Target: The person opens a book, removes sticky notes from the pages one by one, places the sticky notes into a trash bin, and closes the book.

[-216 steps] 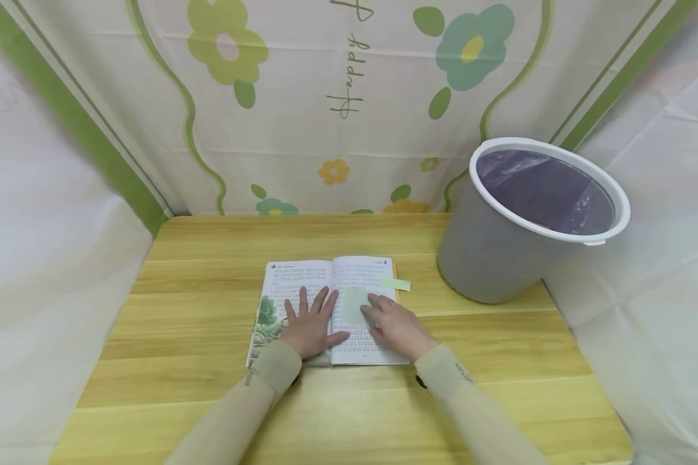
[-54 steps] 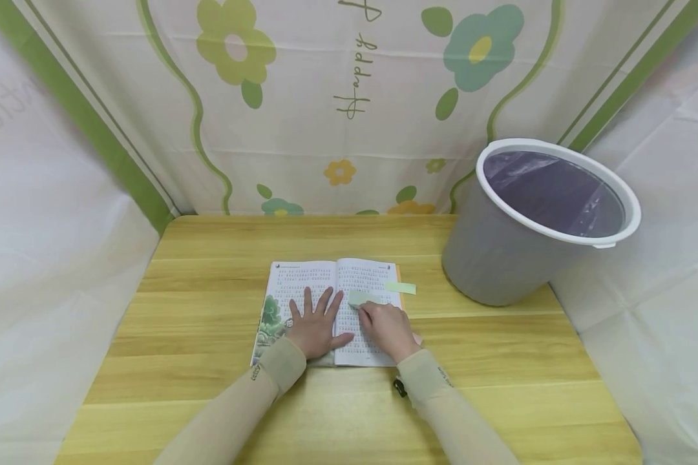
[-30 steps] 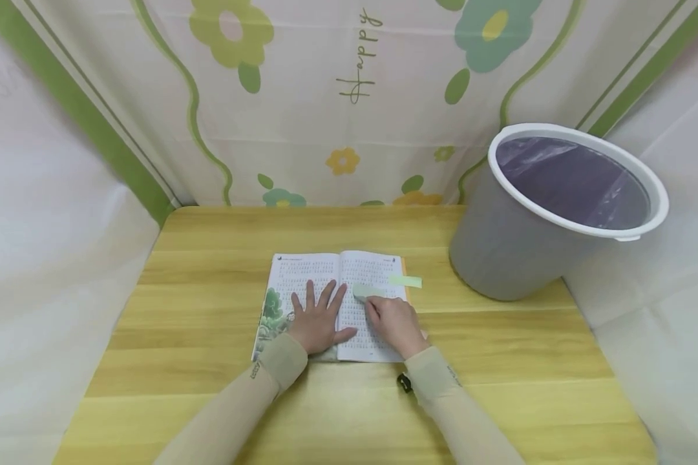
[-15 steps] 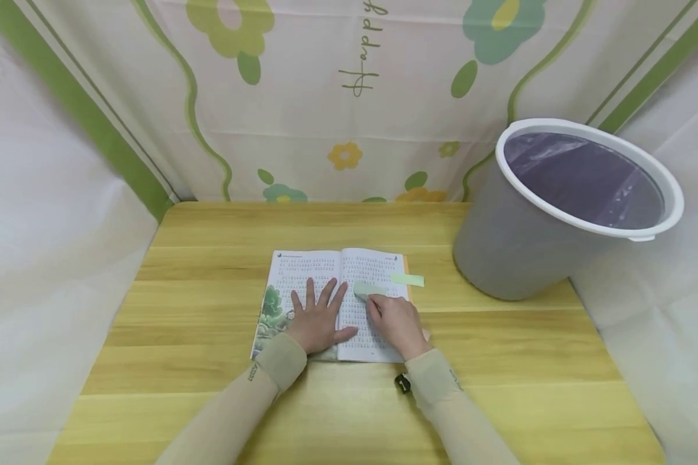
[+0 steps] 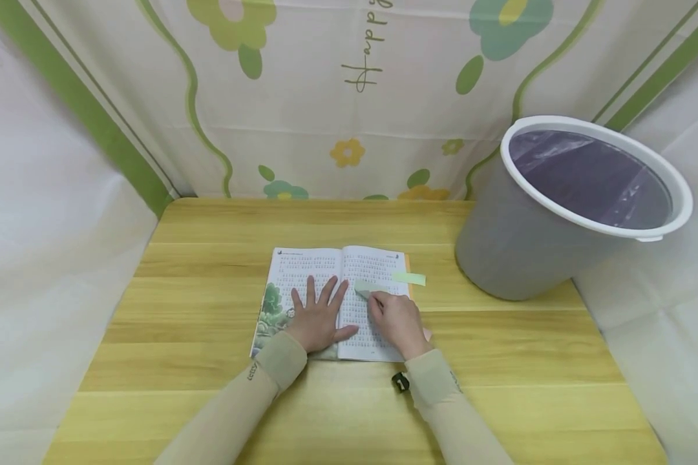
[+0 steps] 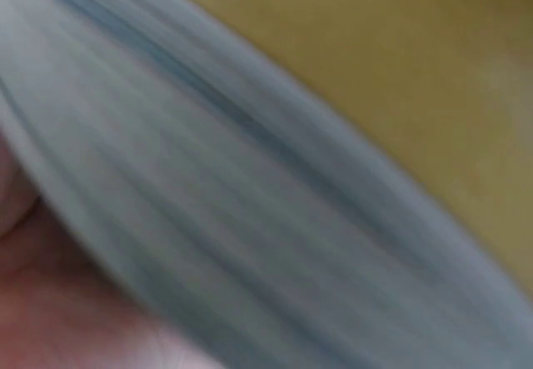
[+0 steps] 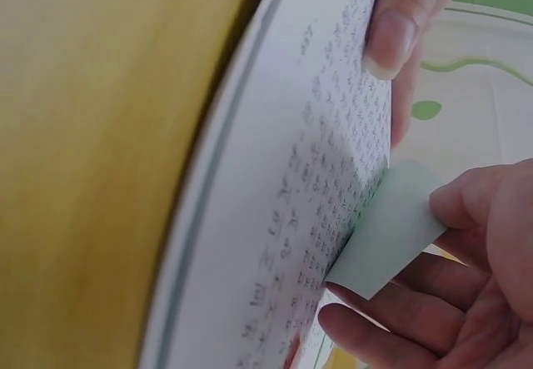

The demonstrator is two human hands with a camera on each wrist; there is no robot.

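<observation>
A pale-green sheet of thin paper (image 7: 390, 234) was seen raised from the right-hand page of an open, white, closely printed book (image 5: 360, 259), which lay on a yellow wood-grain table (image 5: 209, 274). One edge of the sheet was set against the print; whether it was stuck there or only touching could not be told. The opposite side was pinched by the right hand (image 5: 397, 320), the thumb laid on the near face and the other fingers bent, the contact behind being partly hidden. The left hand (image 5: 315, 324) was laid flat, fingers spread wide, across the left page and the fold, its thumb reaching onto the right page; nothing was gripped by it.

The step was judged to be a peeling of the sheet. For this, the page was best kept pressed down close to the sheet's lower edge, and the pull best made slowly, low and evenly along that edge, so that neither paper would be torn or creased. Care was also advised around the light-green paper strip (image 5: 409, 278) projecting past the page's outer edge, lest it be brushed by the knuckles.
</observation>
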